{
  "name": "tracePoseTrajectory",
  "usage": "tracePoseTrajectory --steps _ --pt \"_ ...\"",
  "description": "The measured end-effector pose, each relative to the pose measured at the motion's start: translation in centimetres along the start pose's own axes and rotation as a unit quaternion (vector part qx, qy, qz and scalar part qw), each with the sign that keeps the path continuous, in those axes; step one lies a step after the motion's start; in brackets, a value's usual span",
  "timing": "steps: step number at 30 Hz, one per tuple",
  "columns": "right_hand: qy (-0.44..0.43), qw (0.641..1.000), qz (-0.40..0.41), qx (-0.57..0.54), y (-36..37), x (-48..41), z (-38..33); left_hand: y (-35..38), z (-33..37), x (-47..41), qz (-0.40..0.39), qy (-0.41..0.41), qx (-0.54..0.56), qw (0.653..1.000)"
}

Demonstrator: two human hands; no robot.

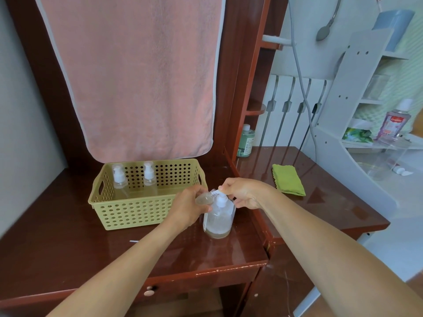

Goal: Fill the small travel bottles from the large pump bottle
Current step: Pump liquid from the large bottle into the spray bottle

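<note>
Two capped small bottles (119, 179) stand in the basket (146, 201) on the desk (114, 252). A 3rd travel bottle (204, 199), uncapped and tilted, has its mouth at the pump head (221, 200) of the lg pump bottle (218, 221), which stands upright just R of the basket. L hand (187, 209) wraps the travel bottle's body. R hand (245, 194): fingertips curled, pinching the pump head top.

Est.: travel bottle light, thin-walled, prob. slick, so hold mid-body w/o squeezing. Lg bottle's liquid is low, so it's light & tippy; press straight down.
</note>
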State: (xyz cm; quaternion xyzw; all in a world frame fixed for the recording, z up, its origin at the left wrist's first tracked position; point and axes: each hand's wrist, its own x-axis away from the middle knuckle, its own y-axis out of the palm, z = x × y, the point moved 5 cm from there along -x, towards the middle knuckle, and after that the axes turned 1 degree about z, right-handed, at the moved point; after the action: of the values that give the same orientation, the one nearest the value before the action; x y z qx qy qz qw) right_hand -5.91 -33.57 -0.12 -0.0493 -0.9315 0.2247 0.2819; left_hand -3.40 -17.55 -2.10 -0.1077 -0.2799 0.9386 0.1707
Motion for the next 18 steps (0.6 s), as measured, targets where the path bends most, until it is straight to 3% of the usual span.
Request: tracePoseTrajectory --steps 18 --pt "0.004 1.0 -0.006 -0.012 -0.26 -0.08 0.32 0.16 0.09 -0.2 0.007 0.001 -0.007 1.0"
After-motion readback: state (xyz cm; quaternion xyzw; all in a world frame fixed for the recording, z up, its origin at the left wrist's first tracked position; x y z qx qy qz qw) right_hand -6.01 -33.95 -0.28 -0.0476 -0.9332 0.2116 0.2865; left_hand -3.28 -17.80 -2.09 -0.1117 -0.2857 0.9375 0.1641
